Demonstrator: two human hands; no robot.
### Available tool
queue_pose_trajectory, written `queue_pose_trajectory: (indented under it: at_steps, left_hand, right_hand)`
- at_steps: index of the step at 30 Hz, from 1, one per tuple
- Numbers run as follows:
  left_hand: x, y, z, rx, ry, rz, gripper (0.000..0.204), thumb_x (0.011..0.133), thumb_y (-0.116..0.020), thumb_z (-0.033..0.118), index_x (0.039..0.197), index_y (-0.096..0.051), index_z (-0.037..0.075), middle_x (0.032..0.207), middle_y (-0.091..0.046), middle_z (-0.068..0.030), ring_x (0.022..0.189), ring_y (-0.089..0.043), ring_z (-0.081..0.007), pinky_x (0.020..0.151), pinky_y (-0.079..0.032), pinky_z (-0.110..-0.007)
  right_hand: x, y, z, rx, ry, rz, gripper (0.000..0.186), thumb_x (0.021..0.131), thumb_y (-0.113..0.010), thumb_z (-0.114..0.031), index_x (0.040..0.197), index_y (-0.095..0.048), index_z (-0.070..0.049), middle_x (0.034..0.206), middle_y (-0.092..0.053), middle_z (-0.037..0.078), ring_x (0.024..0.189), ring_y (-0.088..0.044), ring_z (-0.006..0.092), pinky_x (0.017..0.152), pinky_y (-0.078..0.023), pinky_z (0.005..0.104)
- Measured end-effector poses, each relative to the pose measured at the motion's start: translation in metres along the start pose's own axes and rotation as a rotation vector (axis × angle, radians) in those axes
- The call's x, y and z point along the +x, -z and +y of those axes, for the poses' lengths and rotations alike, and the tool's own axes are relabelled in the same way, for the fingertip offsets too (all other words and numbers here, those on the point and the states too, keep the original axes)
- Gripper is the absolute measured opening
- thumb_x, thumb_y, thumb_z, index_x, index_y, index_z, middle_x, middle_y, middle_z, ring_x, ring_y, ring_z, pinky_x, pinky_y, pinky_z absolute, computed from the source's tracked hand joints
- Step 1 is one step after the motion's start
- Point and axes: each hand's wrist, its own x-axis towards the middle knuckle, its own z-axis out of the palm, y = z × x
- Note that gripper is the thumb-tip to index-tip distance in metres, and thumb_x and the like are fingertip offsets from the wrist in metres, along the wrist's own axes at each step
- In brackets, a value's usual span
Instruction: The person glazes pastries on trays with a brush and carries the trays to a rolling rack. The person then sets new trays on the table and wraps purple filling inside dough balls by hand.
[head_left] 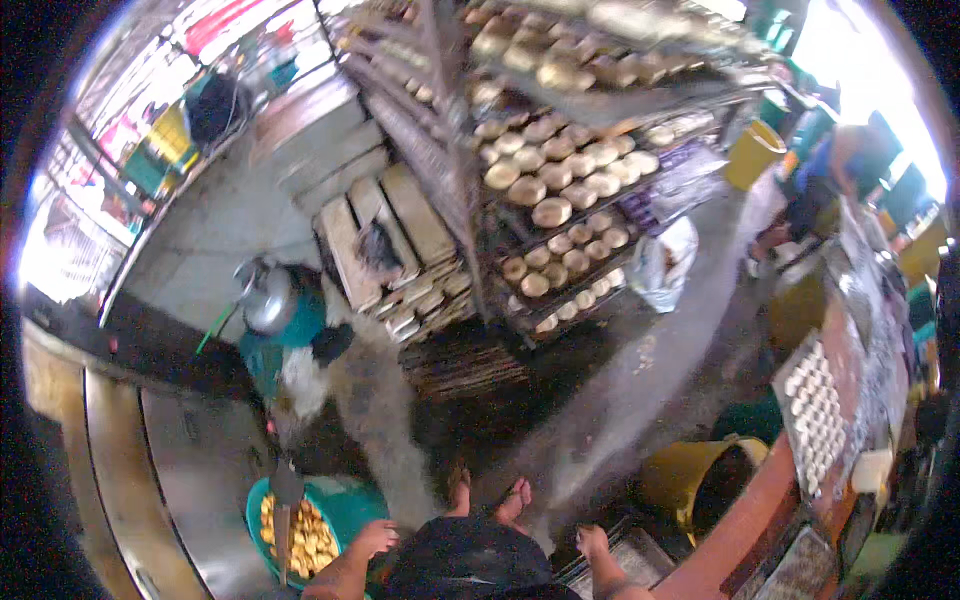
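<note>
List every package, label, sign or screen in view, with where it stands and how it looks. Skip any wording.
Plastic bag: on the floor right of the rack of round breads, white, crumpled, with dark contents showing.
Banners: far upper left, beyond the open front, red and white, blurred.
Yellow board: upper left near the entrance, flat and upright; whether it is a sign cannot be told.
Screens and labels: none that can be made out.
</note>
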Motion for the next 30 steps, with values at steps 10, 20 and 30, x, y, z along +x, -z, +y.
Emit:
queue_pose_trajectory:
  at_steps: [10,20,30]
  left_hand:
    - [0.078,-0.190,0.220,1.271,-0.479,-0.040,0.050,0.082,-0.070,0.010,0.131,-0.059,0.011,0.083,-0.068,-0.0083,0.068,-0.062,-0.0194,0.056,-0.050,-0.037]
    - [0.033,-0.416,0.220,1.420,-0.560,-0.492,0.037,0.083,-0.069,0.003,0.118,-0.065,0.010,0.087,-0.068,-0.0074,0.069,-0.062,-0.0182,0.059,-0.050,-0.035]
    - [0.091,-0.373,0.061,2.625,-0.276,-0.689,0.041,0.078,-0.069,0.029,0.114,-0.070,0.008,0.099,-0.071,-0.0120,0.084,-0.066,-0.0249,0.079,-0.053,-0.041]
  right_hand:
    - [-0.266,0.063,-0.074,0.707,0.070,0.318,0.045,0.094,-0.061,-0.022,0.134,-0.053,-0.003,0.101,-0.068,0.009,0.080,-0.066,0.0199,0.067,-0.054,0.0343]
    - [-0.428,-0.069,0.110,1.311,-0.054,0.834,0.033,0.092,-0.062,-0.028,0.116,-0.062,-0.005,0.094,-0.069,0.011,0.072,-0.064,0.0244,0.058,-0.050,0.0424]
    - [-0.551,-0.280,0.215,0.409,-0.322,0.834,0.026,0.090,-0.064,-0.027,0.109,-0.063,-0.009,0.090,-0.069,0.009,0.070,-0.063,0.0236,0.058,-0.049,0.0414]
